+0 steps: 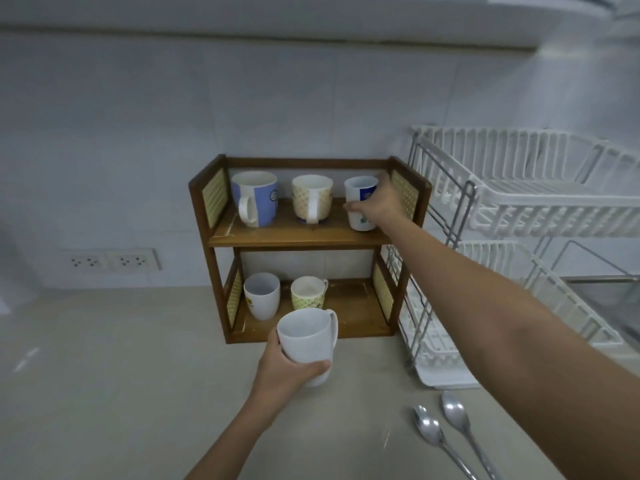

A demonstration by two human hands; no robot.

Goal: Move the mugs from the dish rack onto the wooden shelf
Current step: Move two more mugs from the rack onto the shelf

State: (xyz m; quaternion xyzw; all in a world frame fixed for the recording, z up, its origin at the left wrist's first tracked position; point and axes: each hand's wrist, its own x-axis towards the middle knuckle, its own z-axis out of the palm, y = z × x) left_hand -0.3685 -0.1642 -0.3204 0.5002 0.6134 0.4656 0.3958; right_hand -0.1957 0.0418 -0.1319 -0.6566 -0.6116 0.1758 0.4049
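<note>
A two-level wooden shelf (298,239) stands against the tiled wall. Its top board carries a blue mug (258,199), a patterned cream mug (311,199) and, at the right end, a white mug with blue print (358,194). My right hand (375,204) is wrapped around that white and blue mug, which rests on the board. The bottom board has a white flowered mug (262,295) and a small yellowish mug (308,293). My left hand (287,367) holds a plain white mug (306,336) above the counter, in front of the bottom level. The white two-tier dish rack (526,209) stands to the right with no mugs visible in it.
Two metal spoons (446,431) lie on the beige counter at the lower right. The rack's drip tray (436,362) sits beside the shelf's foot. Wall sockets (110,260) are at the left. A steel sink edge (609,292) shows at far right.
</note>
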